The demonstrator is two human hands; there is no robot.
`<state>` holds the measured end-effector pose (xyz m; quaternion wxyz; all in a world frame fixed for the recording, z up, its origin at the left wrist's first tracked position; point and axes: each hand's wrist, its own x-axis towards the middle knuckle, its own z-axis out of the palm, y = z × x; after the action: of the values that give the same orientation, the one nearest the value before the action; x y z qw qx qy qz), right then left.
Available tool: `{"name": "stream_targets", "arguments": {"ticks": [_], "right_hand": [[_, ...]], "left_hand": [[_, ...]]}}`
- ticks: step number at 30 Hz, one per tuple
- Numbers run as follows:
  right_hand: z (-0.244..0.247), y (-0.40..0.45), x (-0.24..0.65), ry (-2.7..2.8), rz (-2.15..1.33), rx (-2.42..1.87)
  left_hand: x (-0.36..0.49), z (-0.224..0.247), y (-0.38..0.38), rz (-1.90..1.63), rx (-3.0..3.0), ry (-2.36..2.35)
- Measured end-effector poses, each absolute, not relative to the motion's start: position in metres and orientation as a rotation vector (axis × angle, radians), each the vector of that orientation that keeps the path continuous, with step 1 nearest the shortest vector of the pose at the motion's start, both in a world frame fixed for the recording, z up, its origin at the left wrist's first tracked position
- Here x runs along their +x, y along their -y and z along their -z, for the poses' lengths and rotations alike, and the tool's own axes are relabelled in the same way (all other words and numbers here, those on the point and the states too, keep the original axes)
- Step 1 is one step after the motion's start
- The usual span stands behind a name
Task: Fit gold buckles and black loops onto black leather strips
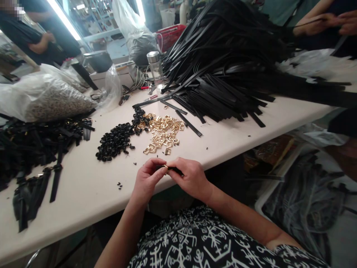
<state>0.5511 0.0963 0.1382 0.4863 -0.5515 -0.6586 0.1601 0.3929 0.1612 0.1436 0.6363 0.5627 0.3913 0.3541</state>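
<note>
My left hand point(150, 176) and my right hand point(188, 175) meet at the table's near edge, fingers pinched round a black strap point(176, 171) with a small gold buckle point(166, 167) on it. Most of the strap is hidden by my fingers. Just beyond my hands lies a loose heap of gold buckles point(164, 130). To its left, touching it, is a pile of small black loops point(114, 143). Long black straps point(212, 93) are heaped at the back right. Black straps with gold fittings point(36, 149) lie in a pile at the left.
A glass bottle point(156, 70) stands behind the buckles, near a red basket point(170, 36). A clear bag of small metal parts point(55, 96) sits at the back left. Another person's hands point(329, 24) are at the upper right. A bin with plastic point(301, 201) stands below the table at right.
</note>
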Motion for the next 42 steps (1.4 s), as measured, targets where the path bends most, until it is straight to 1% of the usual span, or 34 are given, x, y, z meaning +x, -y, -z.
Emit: {"name": "stream_targets", "arguments": {"ticks": [5, 9, 13, 17, 21, 25, 30, 35, 42], "right_hand": [[-0.146, -0.094, 0.563, 1.632, -0.764, -1.396], [-0.149, -0.092, 0.571, 1.629, -0.992, -1.363], [-0.144, -0.093, 0.566, 1.580, -0.925, -1.347], [-0.140, -0.093, 0.560, 1.575, -0.884, -1.295], [-0.140, -0.092, 0.559, 1.605, -0.901, -1.261], [-0.138, -0.092, 0.560, 1.658, -0.867, -1.299], [-0.132, -0.095, 0.564, 1.643, -0.895, -1.294], [-0.129, -0.095, 0.565, 1.564, -0.919, -1.273], [-0.132, -0.095, 0.561, 1.634, -0.693, -1.387]], "left_hand": [[0.382, -0.148, -0.170, -0.807, 1.343, -0.904], [0.377, -0.144, -0.172, -0.774, 1.055, -0.887], [0.386, -0.136, -0.163, -0.717, 0.754, -0.864], [0.393, -0.131, -0.157, -0.701, 0.639, -0.870], [0.391, -0.130, -0.158, -0.601, 0.579, -0.837], [0.391, -0.130, -0.158, -0.638, 0.665, -0.857], [0.393, -0.126, -0.152, -0.702, 0.970, -0.813], [0.387, -0.125, -0.151, -0.674, 1.073, -0.815], [0.383, -0.124, -0.149, -0.664, 1.065, -0.853]]}}
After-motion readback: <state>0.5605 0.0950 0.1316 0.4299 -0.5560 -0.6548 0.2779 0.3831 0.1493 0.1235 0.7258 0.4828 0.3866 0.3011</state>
